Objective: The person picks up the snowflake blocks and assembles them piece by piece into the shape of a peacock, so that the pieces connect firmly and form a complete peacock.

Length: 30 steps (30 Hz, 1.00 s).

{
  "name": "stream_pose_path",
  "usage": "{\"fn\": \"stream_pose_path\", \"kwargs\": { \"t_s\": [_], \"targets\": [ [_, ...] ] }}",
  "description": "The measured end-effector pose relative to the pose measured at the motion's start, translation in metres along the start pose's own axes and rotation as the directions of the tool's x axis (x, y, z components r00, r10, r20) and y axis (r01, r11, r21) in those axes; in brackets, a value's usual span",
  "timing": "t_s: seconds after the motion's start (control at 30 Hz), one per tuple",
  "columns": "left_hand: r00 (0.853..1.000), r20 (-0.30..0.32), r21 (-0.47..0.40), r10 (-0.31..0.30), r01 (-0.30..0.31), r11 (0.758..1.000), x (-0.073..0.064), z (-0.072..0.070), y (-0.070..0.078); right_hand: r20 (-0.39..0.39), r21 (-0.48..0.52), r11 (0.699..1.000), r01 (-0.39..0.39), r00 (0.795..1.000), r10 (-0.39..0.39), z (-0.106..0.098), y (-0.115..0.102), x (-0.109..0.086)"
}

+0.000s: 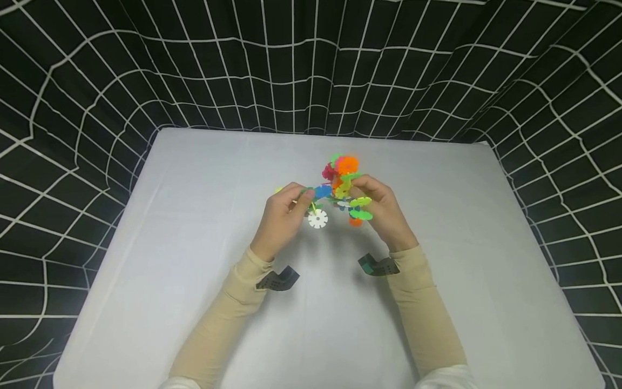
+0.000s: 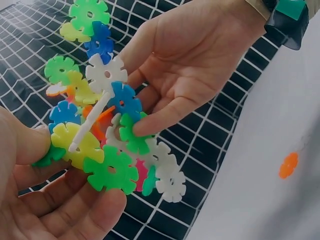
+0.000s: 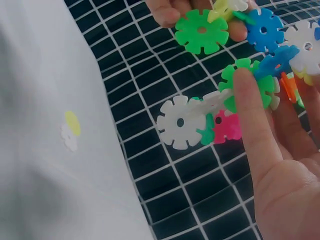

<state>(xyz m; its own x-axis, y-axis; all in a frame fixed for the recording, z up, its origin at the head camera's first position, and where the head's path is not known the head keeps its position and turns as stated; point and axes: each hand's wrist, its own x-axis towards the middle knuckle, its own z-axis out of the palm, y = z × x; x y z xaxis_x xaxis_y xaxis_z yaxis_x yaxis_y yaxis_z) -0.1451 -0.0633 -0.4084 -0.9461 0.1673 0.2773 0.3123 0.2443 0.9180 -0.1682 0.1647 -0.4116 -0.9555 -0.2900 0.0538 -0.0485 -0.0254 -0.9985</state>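
Observation:
Both hands hold one joined cluster of notched plastic discs in green, blue, yellow, white, orange and pink above the table. My left hand (image 1: 284, 221) pinches its left side; in the left wrist view its thumb and fingers are around a yellow disc (image 2: 75, 145) and a green disc (image 2: 112, 172). A white rod (image 2: 92, 122) sticks out of the cluster there. My right hand (image 1: 389, 219) grips the other side. In the right wrist view one of its digits lies over a green disc (image 3: 229, 77), next to a blue disc (image 3: 276, 61). Overlapping discs hide some of the joints.
An orange disc (image 2: 288, 165) lies on the white table (image 1: 170, 227). The right wrist view shows a yellow disc (image 3: 72, 123) and a white disc (image 3: 68, 138) on it too. Black cloth with white grid lines (image 1: 272, 65) surrounds the table; a dark mount (image 1: 278, 279) juts from the left wrist.

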Motion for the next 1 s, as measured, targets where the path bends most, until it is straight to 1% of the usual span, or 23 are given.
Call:
{"fn": "stream_pose_path", "kwargs": {
  "t_s": [0.13,0.2,0.43,0.53,0.8,0.93,1.0],
  "targets": [
    [1.0,-0.005,0.006,0.014,-0.014,1.0,0.0,0.001,0.001,-0.016,-0.022,1.0,-0.018,1.0,0.018,0.002,0.0,0.0],
    [1.0,-0.006,0.009,0.021,-0.021,1.0,-0.001,0.002,0.002,-0.015,-0.039,0.999,-0.008,1.0,0.008,0.003,0.0,0.0],
    [0.998,-0.012,0.045,0.058,-0.058,0.997,-0.002,0.001,0.004,0.034,-0.04,0.996,0.083,0.996,-0.082,0.003,0.002,-0.001],
    [0.998,-0.012,0.061,0.069,-0.069,0.996,-0.003,-0.001,0.005,0.044,-0.052,0.995,0.089,0.995,-0.087,0.002,0.003,-0.002],
    [0.997,0.025,0.114,0.076,-0.079,0.99,-0.006,-0.005,0.01,0.023,-0.079,0.992,0.103,0.995,-0.101,0.0,0.0,-0.004],
    [0.996,0.031,0.142,0.089,-0.093,0.986,-0.006,-0.006,0.011,0.019,-0.128,0.986,0.11,0.994,-0.108,0.001,-0.003,-0.005],
    [0.995,0.031,0.149,0.097,-0.1,0.984,-0.007,-0.006,0.011,0.022,-0.133,0.984,0.121,0.993,-0.12,0.001,-0.003,-0.005]
  ]
}}
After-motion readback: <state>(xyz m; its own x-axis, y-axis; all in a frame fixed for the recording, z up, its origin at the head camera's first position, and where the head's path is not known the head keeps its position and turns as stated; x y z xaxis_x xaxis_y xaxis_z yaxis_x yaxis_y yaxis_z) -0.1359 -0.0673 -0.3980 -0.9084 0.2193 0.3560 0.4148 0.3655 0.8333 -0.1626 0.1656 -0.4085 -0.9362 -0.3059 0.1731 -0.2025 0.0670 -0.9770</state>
